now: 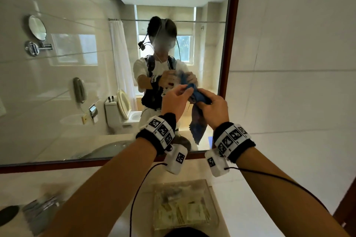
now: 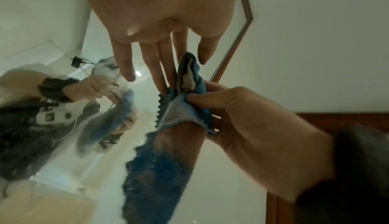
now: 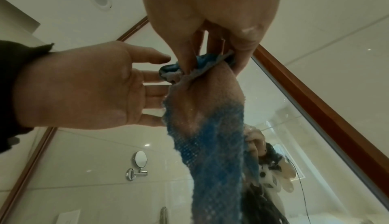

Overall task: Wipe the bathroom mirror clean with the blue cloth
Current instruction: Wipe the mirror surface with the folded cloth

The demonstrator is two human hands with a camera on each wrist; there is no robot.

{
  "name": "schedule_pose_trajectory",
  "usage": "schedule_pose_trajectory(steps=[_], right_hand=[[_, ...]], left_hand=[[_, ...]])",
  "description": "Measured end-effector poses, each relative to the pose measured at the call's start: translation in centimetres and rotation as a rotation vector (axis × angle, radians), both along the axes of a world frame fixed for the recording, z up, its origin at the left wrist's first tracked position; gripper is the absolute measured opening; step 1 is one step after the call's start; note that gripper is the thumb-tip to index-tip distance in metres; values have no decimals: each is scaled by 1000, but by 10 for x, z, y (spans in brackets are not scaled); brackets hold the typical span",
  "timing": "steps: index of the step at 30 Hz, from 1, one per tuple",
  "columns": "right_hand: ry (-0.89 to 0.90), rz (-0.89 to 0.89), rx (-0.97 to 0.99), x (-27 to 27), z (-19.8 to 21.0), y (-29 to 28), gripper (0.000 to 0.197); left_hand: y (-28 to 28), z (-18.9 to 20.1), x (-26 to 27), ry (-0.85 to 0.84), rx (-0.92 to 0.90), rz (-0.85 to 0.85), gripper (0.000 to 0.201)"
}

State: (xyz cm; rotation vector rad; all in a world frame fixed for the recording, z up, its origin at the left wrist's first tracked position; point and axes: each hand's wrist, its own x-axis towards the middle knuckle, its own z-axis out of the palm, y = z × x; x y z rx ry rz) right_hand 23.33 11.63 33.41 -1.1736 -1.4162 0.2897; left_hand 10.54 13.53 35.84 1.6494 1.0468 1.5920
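The blue cloth (image 1: 198, 123) hangs in the air close in front of the bathroom mirror (image 1: 77, 82), bunched at the top with a long tail below. My right hand (image 1: 204, 102) pinches the bunched top between thumb and fingers, as the right wrist view shows for the right hand (image 3: 210, 64) and the cloth (image 3: 212, 144). My left hand (image 1: 185, 90) is just left of it, fingers (image 2: 155, 71) straight and touching the cloth (image 2: 166, 169), thumb apart. In the left wrist view the right hand (image 2: 195, 101) grips the cloth's fold. The cloth is off the glass.
The mirror has a dark wooden frame (image 1: 229, 44), with a white tiled wall (image 1: 289, 63) to its right. On the counter below lie a clear tray (image 1: 213, 215) of packets and dark items (image 1: 38, 211) at the left. A round shaving mirror (image 1: 37, 28) shows in the reflection.
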Motion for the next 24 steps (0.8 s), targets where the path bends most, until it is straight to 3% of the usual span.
schedule_pose_trajectory(steps=[4, 8, 12, 17, 24], right_hand=[[-54, -81, 33, 12, 30, 14, 44], [-130, -156, 71, 19, 60, 31, 44], [-242, -232, 166, 22, 93, 51, 49], [-563, -348, 300, 18, 131, 70, 52], [-891, -368, 406, 6, 145, 121, 50]], left_hand=[[27, 22, 0, 319, 251, 309, 35], [58, 51, 6, 656, 238, 542, 56], [78, 76, 6, 759, 228, 638, 72], [103, 85, 5, 854, 187, 672, 87], [110, 76, 14, 896, 205, 733, 100]])
